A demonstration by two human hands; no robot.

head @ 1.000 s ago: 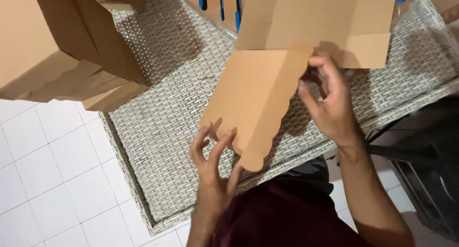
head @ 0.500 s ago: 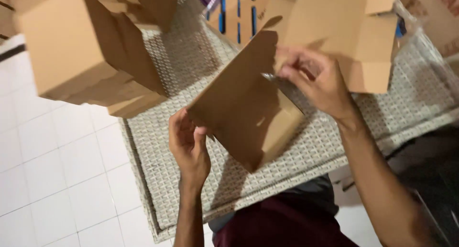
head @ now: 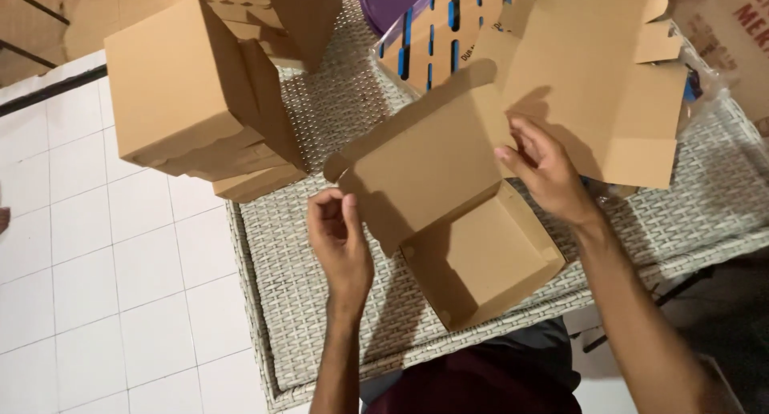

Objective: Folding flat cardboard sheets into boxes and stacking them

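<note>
Cardboard box [head: 473, 250], brown, half folded, resting on the woven grey tabletop [head: 320, 334] near its front edge, base tray open upward and lid flap raised toward the far side. Left hand [head: 340, 238] just left of the box, fingers curled, thumb and fingertips pinching the small side tab at the lid's left corner. Right hand [head: 545, 174] at the box's far right corner, fingers spread and only partly bent, pressing against the lid's right edge; whether anything is gripped there cannot be told. Flat unfolded cardboard sheet [head: 593, 70] beyond the box on the right, partly under the right hand's fingertips and overlapping the box lid. Behind the box, a blue-slotted cardboard piece [head: 436, 38] lying beside a purple plastic lid [head: 392, 2]. Stack of finished boxes [head: 200, 94] well to the left of the box, overhanging the tabletop's left edge above the white tiled floor [head: 96, 286]. Dark red clothing [head: 473, 386] visible directly below the box, at the tabletop's near edge. Printed brown packaging [head: 729, 38] far right of the box, at the frame's upper corner.
</note>
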